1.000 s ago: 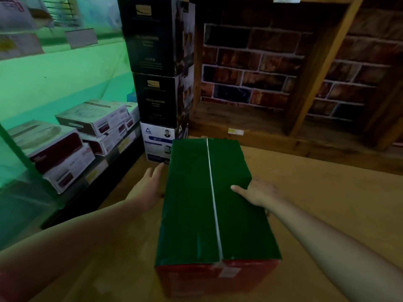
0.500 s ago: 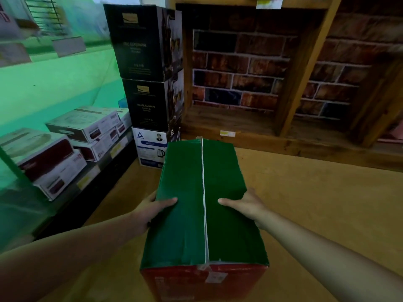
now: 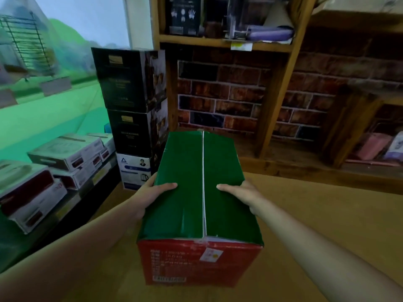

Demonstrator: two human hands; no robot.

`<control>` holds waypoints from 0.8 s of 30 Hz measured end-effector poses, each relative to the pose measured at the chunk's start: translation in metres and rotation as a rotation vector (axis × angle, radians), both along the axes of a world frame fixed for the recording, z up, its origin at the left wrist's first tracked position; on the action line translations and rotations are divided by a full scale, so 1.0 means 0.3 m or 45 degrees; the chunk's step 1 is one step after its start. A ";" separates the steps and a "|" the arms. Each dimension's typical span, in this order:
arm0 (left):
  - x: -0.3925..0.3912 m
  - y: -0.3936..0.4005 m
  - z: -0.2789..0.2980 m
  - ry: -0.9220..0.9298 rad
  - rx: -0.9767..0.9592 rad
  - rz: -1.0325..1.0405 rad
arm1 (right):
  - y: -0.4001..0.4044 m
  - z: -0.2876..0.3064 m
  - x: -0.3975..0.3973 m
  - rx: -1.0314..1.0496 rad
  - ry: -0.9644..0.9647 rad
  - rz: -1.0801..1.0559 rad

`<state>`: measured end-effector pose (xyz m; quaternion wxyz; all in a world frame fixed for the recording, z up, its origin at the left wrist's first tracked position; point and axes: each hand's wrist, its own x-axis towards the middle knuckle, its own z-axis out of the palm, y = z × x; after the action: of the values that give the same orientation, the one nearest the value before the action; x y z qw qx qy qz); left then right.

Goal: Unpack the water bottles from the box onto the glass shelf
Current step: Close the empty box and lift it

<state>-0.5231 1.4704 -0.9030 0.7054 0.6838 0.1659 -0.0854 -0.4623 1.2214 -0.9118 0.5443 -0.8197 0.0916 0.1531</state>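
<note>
A person's left hand [image 3: 152,192] and right hand [image 3: 242,191] grip opposite sides of a closed green-topped box [image 3: 200,203], thumbs resting on its lid, above the tan floor [image 3: 327,214].

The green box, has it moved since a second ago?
Yes. The green box now overlaps the stacked black cartons and the wooden shelf base; earlier it sat below them, so it has been lifted, though the camera moved too.
</note>
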 end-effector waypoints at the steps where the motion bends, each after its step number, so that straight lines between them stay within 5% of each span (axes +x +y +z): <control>1: 0.030 -0.026 0.022 -0.004 -0.008 0.004 | -0.028 0.036 0.022 -0.011 -0.008 -0.001; 14: 0.489 -0.361 0.299 -0.038 -0.064 -0.077 | -0.370 0.380 0.404 -0.116 -0.094 -0.116; 24: 0.874 -0.307 0.247 -0.029 -0.058 -0.188 | -0.356 0.271 0.770 -0.118 -0.132 -0.170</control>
<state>-0.2609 1.3784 -0.8290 0.7143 0.6790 0.1050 -0.1332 -0.2312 1.1148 -0.8305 0.5189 -0.8429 0.1246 0.0694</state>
